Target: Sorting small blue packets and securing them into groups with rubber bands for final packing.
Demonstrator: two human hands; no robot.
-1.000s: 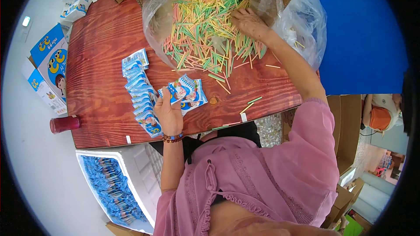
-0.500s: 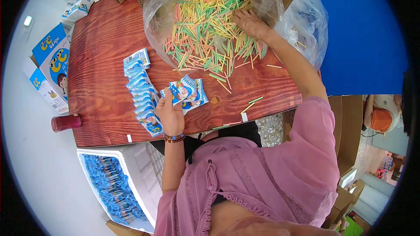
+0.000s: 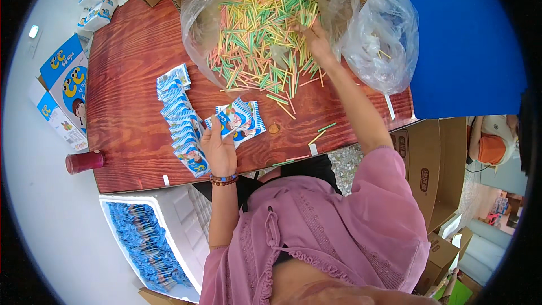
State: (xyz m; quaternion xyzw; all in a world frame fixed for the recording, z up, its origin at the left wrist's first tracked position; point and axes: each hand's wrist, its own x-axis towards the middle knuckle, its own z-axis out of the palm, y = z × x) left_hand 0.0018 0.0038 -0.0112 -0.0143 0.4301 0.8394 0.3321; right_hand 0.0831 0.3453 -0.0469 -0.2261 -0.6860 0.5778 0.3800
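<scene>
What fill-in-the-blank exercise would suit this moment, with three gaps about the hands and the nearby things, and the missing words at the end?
1. The right hand is at the loose sticks, which are pink, yellow and ____.
2. The left hand holds a packet coloured mainly white and ____.
3. Seen from above, the row of packets lies on the table to the ____ of the held one.

Missing words: green; blue; left.

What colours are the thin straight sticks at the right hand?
Thin straight sticks: yellow, green and pink; clearest in the head view.
</scene>
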